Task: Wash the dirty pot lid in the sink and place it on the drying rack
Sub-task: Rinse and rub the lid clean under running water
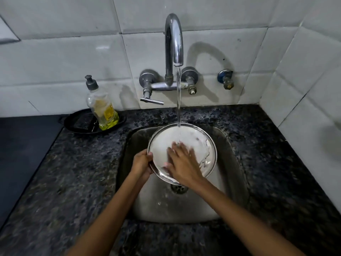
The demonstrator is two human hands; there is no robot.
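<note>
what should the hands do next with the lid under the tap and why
Probably sweep the right hand toward the lid's right side. The pot lid is gripped at its left rim by the left hand under the running water, and white suds remain near that right edge, so it isn't rinsed clean yet.

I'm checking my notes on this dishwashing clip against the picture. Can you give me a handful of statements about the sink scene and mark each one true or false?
1. Water runs from the tap onto the pot lid. True.
2. The left hand grips the lid's rim. True.
3. The right hand holds a scrubbing sponge. False: it lies flat, bare, on the soapy lid.
4. The soap bottle stands to the right of the sink. False: it stands to the left, on a dark tray.
5. The lid rests on a drying rack. False: it is held over the sink; no rack shows.
</note>
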